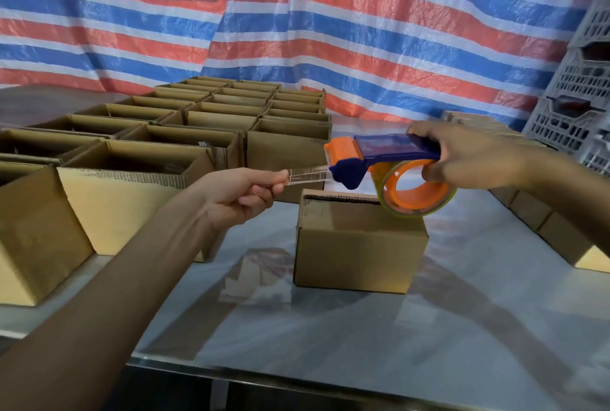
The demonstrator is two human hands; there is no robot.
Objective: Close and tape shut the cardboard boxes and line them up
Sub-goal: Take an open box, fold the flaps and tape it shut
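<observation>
A small closed cardboard box point(359, 245) stands alone on the shiny table point(330, 328), in the middle. Above it my right hand point(475, 159) grips a blue and orange tape dispenser point(379, 156) holding a roll of clear tape point(416, 191). My left hand point(244, 189) pinches the free end of the tape strip point(307, 174), which stretches from my fingers to the dispenser's mouth, above and left of the box's top.
Several open cardboard boxes point(132, 199) fill the left and back of the table in rows. A row of closed boxes point(541, 215) runs along the right edge. Grey plastic crates point(574, 103) stack at the far right. A striped tarp point(297, 30) hangs behind.
</observation>
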